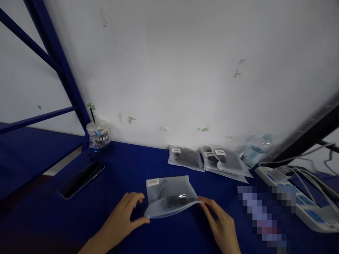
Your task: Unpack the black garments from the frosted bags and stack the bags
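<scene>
The cloudy bag [169, 194] is between the hands: the right hand [221, 224] pinches one corner, the left hand [126, 211] curves open, thumb by another. I'd guess it's light, floppy, slippery; edges hold best.

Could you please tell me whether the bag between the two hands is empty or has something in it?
Not empty: a dark item shows through the translucent bag. I cannot tell what it is.
</scene>
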Tool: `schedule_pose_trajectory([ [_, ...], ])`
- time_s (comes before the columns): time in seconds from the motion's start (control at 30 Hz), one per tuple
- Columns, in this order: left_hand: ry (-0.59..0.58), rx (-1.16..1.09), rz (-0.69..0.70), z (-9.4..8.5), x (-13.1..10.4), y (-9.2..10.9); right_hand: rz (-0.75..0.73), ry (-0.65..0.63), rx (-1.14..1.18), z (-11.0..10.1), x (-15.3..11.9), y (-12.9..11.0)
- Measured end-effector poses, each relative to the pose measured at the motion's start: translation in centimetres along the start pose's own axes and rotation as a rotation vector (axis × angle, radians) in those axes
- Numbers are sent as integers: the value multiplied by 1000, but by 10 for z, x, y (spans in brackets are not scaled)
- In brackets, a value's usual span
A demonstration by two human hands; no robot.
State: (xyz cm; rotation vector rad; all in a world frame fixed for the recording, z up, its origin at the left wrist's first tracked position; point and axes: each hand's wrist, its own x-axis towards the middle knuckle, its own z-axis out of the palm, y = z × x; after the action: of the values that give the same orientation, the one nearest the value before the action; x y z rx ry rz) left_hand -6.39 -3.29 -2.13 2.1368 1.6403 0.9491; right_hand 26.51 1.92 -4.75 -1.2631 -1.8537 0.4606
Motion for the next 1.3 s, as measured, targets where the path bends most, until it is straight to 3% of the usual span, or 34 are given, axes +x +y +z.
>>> schedule_pose_trajectory([
  [0.07,-121,-195,-327,1,-3,4,10,-11,0,1,-1,-1],
  [0.13,-300,-385,-529,2,-5,8,9,-39,0,3,-2,1],
  [0.2,-439,-514,-598,3,-4,11,3,-61,-17,6,-3,4],
  [0.27,-484,-597,-610,5,-2,12,-10,-39,-67,7,-5,6],
  [0.4,-487,-708,-645,8,3,11,-77,146,-215,12,-13,-4],
  [0.57,-451,-850,-686,16,4,11,-338,-67,-174,33,-32,-42],
  [0.67,-424,-955,-718,19,4,13,-421,-89,-244,44,-36,-51],
  [0.87,-425,-1114,-763,22,8,21,-425,-62,-429,50,-24,-52],
  [1.13,-433,-1192,-784,25,8,19,-284,-31,-649,86,9,-71],
  [1.3,-312,-1128,-780,25,11,17,-419,-98,-412,77,12,-73],
])
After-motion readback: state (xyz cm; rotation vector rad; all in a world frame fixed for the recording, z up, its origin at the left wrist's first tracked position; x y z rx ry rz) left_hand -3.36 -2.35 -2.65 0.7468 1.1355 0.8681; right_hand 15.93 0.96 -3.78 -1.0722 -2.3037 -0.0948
